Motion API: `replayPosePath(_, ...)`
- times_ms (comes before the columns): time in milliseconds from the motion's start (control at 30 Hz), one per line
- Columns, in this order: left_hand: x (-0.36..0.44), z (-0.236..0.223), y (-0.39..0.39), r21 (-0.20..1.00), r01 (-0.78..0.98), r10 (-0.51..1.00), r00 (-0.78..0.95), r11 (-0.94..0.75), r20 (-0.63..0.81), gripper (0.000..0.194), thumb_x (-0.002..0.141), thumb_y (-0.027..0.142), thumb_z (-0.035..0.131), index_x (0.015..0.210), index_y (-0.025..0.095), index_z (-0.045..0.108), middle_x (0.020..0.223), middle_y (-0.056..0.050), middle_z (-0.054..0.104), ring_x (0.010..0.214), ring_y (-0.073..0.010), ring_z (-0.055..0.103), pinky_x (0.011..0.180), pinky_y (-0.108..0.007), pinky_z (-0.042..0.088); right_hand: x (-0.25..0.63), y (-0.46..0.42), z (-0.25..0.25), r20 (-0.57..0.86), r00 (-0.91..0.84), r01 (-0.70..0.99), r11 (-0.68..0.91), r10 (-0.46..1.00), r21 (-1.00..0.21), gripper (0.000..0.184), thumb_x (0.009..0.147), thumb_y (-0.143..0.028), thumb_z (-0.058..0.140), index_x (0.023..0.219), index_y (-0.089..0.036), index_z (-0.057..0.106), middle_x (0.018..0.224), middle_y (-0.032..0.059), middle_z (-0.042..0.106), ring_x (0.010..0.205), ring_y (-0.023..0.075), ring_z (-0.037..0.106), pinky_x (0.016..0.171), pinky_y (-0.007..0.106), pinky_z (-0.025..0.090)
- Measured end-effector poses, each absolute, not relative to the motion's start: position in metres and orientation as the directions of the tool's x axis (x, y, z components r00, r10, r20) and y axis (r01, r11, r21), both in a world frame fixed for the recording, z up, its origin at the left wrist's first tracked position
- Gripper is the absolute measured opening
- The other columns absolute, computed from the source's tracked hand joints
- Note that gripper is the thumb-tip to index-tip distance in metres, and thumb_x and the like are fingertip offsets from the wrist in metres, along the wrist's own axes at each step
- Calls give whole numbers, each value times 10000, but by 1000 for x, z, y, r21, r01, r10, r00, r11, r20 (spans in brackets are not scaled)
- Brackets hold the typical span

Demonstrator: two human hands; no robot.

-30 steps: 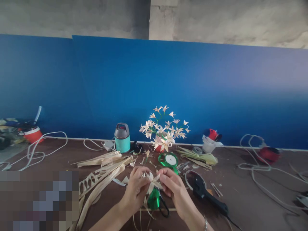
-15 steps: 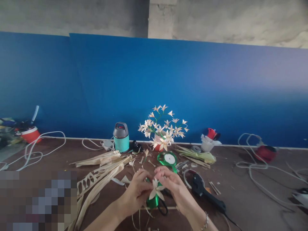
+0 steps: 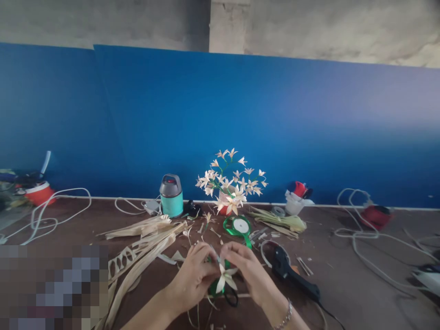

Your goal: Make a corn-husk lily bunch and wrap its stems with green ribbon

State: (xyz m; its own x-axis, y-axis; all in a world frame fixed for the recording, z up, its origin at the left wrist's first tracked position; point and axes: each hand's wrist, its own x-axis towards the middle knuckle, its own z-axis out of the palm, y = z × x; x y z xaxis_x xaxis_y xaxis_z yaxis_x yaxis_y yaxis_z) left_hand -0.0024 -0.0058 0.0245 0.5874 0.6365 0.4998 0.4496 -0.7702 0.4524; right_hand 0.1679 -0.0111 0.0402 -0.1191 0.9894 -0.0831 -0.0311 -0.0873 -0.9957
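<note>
A pale husk flower (image 3: 226, 278) with pointed petals hangs head-down between my two hands, at the front middle of the table. My left hand (image 3: 196, 271) pinches at its stem end, fingers curled and pressed together. From the other side my right hand (image 3: 243, 265) meets it, thumb and fingertips closed near the same spot. What lies between the right fingertips is too small to make out. Beneath the flower shows green ribbon (image 3: 213, 288), partly hidden by the left hand. A roll of green ribbon (image 3: 240, 225) lies just beyond the hands.
Behind the roll stands a pot of husk flowers (image 3: 227, 195). Dried husks (image 3: 144, 247) spread to the left, near a turquoise canister (image 3: 172, 201). A black glue gun (image 3: 295, 275) with its cord lies right. White cables (image 3: 357, 236) loop farther right. A blue panel (image 3: 220, 114) closes the back.
The flower has turned and dropped slightly between my hands. My right hand's fingers have drawn in from a looser, raised pose to a closed one. The view has shifted slightly.
</note>
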Motion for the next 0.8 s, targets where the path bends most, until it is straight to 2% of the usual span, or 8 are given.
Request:
replayPosePath(67,-4,21,-2,440,523,680,493,-730,543,222,842,166,438,726,210,622,829,-48,551,854,-194,475,722,-331,376,170,-12,42,80,48,55,78,996,-995,161,774,-345,547,759,-185,558,700,-4,500,656,142,455,590,245,354)
replayPosePath(133,-5,19,0,413,595,699,396,-689,596,214,840,176,444,734,208,627,805,-47,556,833,-195,480,711,-337,368,171,-15,45,336,159,216,299,928,-929,128,797,-322,527,786,-195,540,787,20,506,730,165,479,635,270,376)
replayPosePath(200,-5,17,2,388,643,694,324,-660,643,201,834,171,451,766,217,635,773,-37,558,795,-186,485,701,-333,357,170,-21,45,577,120,416,486,808,-768,56,794,-255,533,787,-199,540,823,36,497,787,188,488,687,306,383)
replayPosePath(267,-5,16,2,385,669,692,272,-636,669,183,824,163,467,780,221,634,754,-28,559,771,-178,487,697,-329,347,167,-28,45,721,-13,580,593,693,-559,53,770,-204,562,823,-207,560,820,37,497,801,197,488,719,335,372)
replayPosePath(333,-4,15,2,404,680,706,239,-612,667,161,814,168,487,760,217,630,756,-23,559,773,-175,491,703,-328,343,162,-34,44,774,-143,674,633,616,-380,145,732,-212,611,873,-215,577,816,33,513,777,196,490,716,346,357)
replayPosePath(400,-3,14,2,430,684,730,222,-589,647,146,805,176,503,739,214,627,763,-21,557,779,-174,494,708,-326,344,158,-38,42,787,-202,726,629,583,-279,197,709,-246,642,895,-221,584,811,30,532,754,194,495,700,345,342)
replayPosePath(600,-2,13,3,476,654,756,236,-588,610,161,805,199,498,734,218,640,786,-25,560,799,-183,499,720,-334,361,155,-37,39,803,-216,794,579,555,-187,161,747,-148,597,876,-244,609,738,17,544,698,171,503,677,341,313)
replayPosePath(800,3,11,2,628,572,821,156,-528,549,194,776,149,495,637,205,618,760,-22,558,771,-177,509,706,-316,386,154,-35,33,813,-279,744,650,512,-154,144,752,-97,589,846,-205,605,685,14,552,670,160,508,666,330,327)
